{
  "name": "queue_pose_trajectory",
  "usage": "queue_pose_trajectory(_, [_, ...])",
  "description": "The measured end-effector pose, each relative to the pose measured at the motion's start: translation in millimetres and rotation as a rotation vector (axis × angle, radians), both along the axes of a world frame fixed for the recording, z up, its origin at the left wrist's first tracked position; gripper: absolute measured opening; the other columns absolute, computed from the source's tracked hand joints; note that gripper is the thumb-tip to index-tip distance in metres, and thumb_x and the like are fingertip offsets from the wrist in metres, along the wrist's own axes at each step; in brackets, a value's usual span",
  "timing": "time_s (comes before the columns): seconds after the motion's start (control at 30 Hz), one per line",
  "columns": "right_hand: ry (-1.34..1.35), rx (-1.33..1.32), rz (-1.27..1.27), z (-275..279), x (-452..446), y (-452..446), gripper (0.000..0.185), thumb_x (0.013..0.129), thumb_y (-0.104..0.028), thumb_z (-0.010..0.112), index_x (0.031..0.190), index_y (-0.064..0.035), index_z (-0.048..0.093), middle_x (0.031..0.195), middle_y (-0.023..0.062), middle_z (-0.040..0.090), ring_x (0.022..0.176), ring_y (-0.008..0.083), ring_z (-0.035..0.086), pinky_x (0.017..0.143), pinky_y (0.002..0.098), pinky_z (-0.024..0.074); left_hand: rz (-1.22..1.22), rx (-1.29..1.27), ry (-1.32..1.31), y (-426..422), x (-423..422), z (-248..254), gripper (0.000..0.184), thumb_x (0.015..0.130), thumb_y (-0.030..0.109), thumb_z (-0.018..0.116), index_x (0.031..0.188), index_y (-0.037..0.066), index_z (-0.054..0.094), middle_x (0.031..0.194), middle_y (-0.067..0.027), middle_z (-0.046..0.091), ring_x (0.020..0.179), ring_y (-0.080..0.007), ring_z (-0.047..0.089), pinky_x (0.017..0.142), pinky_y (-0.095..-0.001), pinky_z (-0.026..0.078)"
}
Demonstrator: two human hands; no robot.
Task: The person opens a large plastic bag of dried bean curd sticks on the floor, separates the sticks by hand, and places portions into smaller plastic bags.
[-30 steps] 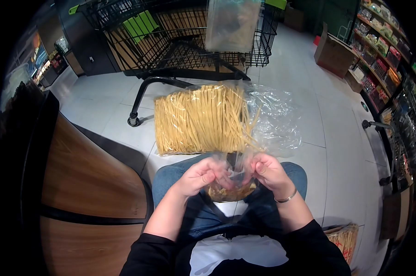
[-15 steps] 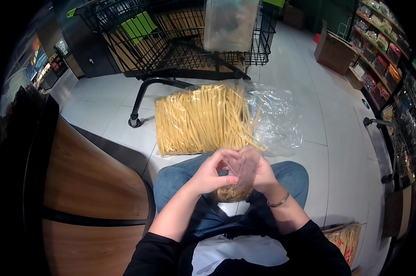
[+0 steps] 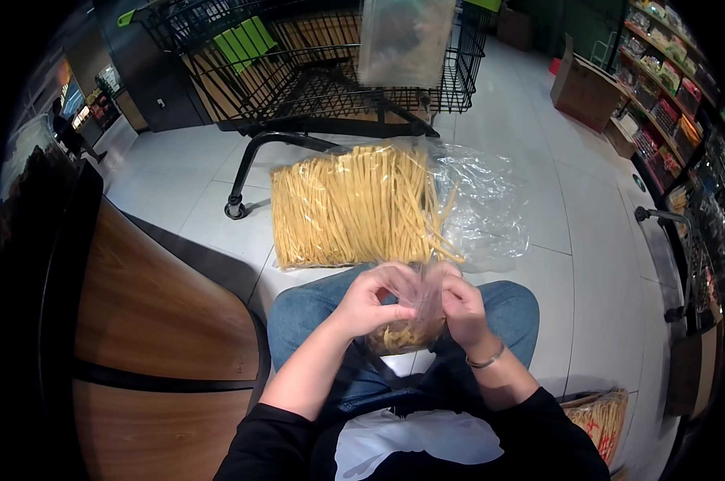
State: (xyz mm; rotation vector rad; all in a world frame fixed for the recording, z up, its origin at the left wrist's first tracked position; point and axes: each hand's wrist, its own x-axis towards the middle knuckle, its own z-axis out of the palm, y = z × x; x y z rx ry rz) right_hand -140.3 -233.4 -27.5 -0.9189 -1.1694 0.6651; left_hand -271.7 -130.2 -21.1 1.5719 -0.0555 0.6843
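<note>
Standing at twelve o'clock: cart (image 3: 314,84). Nearer: large bag of yellow strips (image 3: 346,208), laid flat. Six o'clock: small bag (image 3: 402,340), top pinched by left hand (image 3: 362,303) and right hand (image 3: 463,311), fingers (image 3: 454,285) narrow, seemingly so contents settle low.

left hand (image 3: 369,302): pinching | right hand (image 3: 463,309): fingers curled | forearms (image 3: 308,373): angled inward

Tiled floor (image 3: 506,120): carries stick bag (image 3: 346,208) flat, caster (image 3: 235,208) beside it at left, red-printed bag (image 3: 599,421) lower right, open carton (image 3: 584,94) upper right.
</note>
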Motion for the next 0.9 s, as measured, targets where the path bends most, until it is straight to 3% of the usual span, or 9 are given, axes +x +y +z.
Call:
queue_pose_trajectory(0.1, [-0.025, 0.059, 0.097, 10.4, 4.9, -5.4, 0.020, 0.069, -0.007, 0.064, 0.087, -0.0009, 0.056, 0.081, 0.0030, 0.045, 0.060, 0.0076, 0.039, 0.052, 0.0170, 0.0324, 0.039, -0.071, 0.044, -1.5, -0.5, 3.6, 0.018, 0.065, 0.008, 0.068, 0.075, 0.004, 0.054, 0.080, -0.0064, 0.056, 0.078, -0.0154, 0.053, 0.072, -0.0262, 0.041])
queue_pose_trajectory(0.17, [-0.452, 0.008, -0.128, 31.3, 0.7, -10.3, 0.023, 0.068, -0.008, 0.064, 0.088, -0.0010, 0.058, 0.077, 0.0041, 0.048, 0.058, 0.0086, 0.042, 0.048, 0.0189, 0.0334, 0.058, -0.132, 0.061, -3.3, 0.5, 3.8, 0.017, 0.065, 0.008, 0.068, 0.074, 0.004, 0.054, 0.077, -0.0063, 0.057, 0.076, -0.0156, 0.054, 0.072, -0.0263, 0.041])
queue_pose_trajectory(0.27, [-0.609, 0.025, -0.245, 34.7, 3.0, -8.3, 0.017, 0.067, -0.006, 0.064, 0.083, -0.0006, 0.060, 0.068, 0.0038, 0.049, 0.052, 0.0076, 0.042, 0.044, 0.0193, 0.0322, 0.268, -0.079, 0.071, -8.6, 2.0, 2.1, 0.013, 0.066, 0.008, 0.067, 0.072, 0.002, 0.056, 0.073, -0.0076, 0.059, 0.074, -0.0158, 0.057, 0.069, -0.0267, 0.043])
queue_pose_trajectory(0.33, [-0.539, -0.020, -0.297, 37.3, -1.5, -8.4, 0.015, 0.066, -0.005, 0.064, 0.080, -0.0006, 0.061, 0.063, 0.0030, 0.048, 0.049, 0.0067, 0.040, 0.042, 0.0189, 0.0311, 0.529, 0.104, 0.172, -15.0, 2.9, 4.3, 0.014, 0.066, 0.009, 0.067, 0.069, 0.000, 0.058, 0.072, -0.0084, 0.060, 0.068, -0.0151, 0.059, 0.064, -0.0255, 0.045])
queue_pose_trajectory(0.6, [-0.396, 0.004, -0.528, 22.2, -10.5, -1.1, 0.012, 0.065, 0.000, 0.064, 0.077, 0.0010, 0.061, 0.054, 0.0007, 0.046, 0.042, 0.0030, 0.034, 0.039, 0.0174, 0.0282, 0.755, 0.211, 0.167, -28.4, 3.4, 17.9, 0.014, 0.066, 0.011, 0.068, 0.073, 0.001, 0.061, 0.071, -0.0079, 0.061, 0.063, -0.0135, 0.059, 0.057, -0.0224, 0.046])
queue_pose_trajectory(0.67, [0.033, -0.113, -0.468, 17.5, -14.8, 1.5, 0.013, 0.064, 0.002, 0.065, 0.075, 0.0014, 0.058, 0.059, 0.0017, 0.049, 0.042, 0.0023, 0.033, 0.038, 0.0160, 0.0275, 0.746, 0.234, 0.171, -29.7, 2.6, 21.7, 0.014, 0.066, 0.011, 0.068, 0.074, 0.002, 0.062, 0.070, -0.0080, 0.061, 0.062, -0.0139, 0.059, 0.056, -0.0228, 0.047])
queue_pose_trajectory(0.7, [0.034, -0.111, -0.468, 19.0, -14.8, 1.8, 0.013, 0.064, 0.002, 0.065, 0.075, 0.0014, 0.058, 0.059, 0.0017, 0.049, 0.042, 0.0023, 0.033, 0.038, 0.0160, 0.0275, 0.794, 0.299, 0.155, -31.4, 2.6, 23.6, 0.013, 0.066, 0.010, 0.068, 0.075, 0.002, 0.062, 0.069, -0.0081, 0.061, 0.060, -0.0145, 0.059, 0.055, -0.0235, 0.047])
queue_pose_trajectory(0.87, [-0.544, 0.161, -0.883, 20.9, -20.8, 2.8, 0.014, 0.063, 0.002, 0.067, 0.071, -0.0025, 0.056, 0.068, 0.0038, 0.050, 0.043, 0.0039, 0.041, 0.038, 0.0168, 0.0313, 0.921, 0.432, 0.154, -36.8, 5.6, 33.6, 0.008, 0.067, 0.009, 0.066, 0.072, 0.003, 0.062, 0.062, -0.0080, 0.059, 0.055, -0.0171, 0.058, 0.049, -0.0252, 0.046])
queue_pose_trajectory(0.9, [-0.496, 0.226, -0.899, 19.3, -24.5, 5.6, 0.016, 0.061, 0.002, 0.067, 0.071, -0.0040, 0.057, 0.062, 0.0031, 0.048, 0.043, 0.0084, 0.045, 0.038, 0.0200, 0.0351, 0.964, 0.442, 0.157, -37.7, 8.0, 34.9, 0.008, 0.066, 0.009, 0.066, 0.069, 0.003, 0.061, 0.060, -0.0077, 0.058, 0.053, -0.0177, 0.057, 0.047, -0.0256, 0.044])
